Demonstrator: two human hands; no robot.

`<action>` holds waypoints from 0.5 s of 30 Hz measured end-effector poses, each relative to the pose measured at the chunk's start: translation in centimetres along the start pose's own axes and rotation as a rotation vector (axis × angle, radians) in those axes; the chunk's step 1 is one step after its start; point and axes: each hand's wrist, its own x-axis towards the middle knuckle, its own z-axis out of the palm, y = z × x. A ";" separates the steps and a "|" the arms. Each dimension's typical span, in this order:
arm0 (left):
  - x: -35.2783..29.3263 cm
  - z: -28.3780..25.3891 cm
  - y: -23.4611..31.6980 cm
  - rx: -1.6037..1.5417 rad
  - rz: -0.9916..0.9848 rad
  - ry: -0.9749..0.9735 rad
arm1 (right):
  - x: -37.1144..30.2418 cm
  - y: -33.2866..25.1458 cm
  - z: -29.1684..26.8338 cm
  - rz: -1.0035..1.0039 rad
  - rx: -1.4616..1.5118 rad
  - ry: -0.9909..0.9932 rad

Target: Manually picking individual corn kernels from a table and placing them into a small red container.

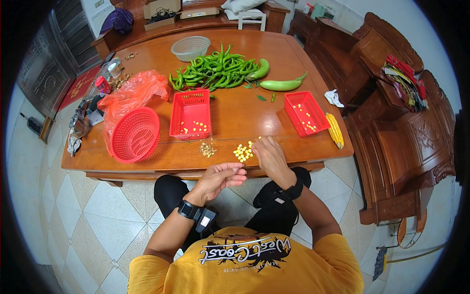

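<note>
My left hand (221,180) is at the table's front edge, palm turned up and inward. Its fingers stretch out slightly cupped, and nothing shows in them. Over the tabletop, my right hand (270,158) has its fingers bent together in a pinch; whatever they hold is hidden. Just left of those fingertips lies a small heap of yellow corn kernels (242,153). Farther left is a little pile of brownish bits (207,149). Scattered kernels lie in both the left red rectangular basket (173,116) and the right red basket (289,113). Yellow corn cobs (335,131) rest beside the right one.
A round red basket (116,142) stands at left by a crumpled red plastic bag (142,88). Behind are green chili peppers (215,68), a long pale green eggplant-like vegetable (281,85) and a grey colander (177,49). Carved wooden seats (396,157) line the right side.
</note>
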 end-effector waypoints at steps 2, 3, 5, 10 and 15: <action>0.1 0.3 0.3 -0.030 0.003 0.003 | 0.1 -1.3 -1.0 0.005 0.093 0.016; 0.1 0.5 0.6 -0.088 -0.012 0.008 | 0.1 -2.1 -1.4 0.013 0.183 0.033; 0.3 0.6 0.8 -0.146 -0.028 0.015 | -0.1 -3.3 -2.0 -0.001 0.273 0.000; 0.8 -0.3 0.0 -0.302 -0.055 -0.107 | -1.0 -4.9 -1.5 -0.078 0.426 -0.061; 0.2 0.2 1.5 -0.165 -0.036 -0.059 | -1.4 -4.3 -2.1 -0.005 0.442 0.002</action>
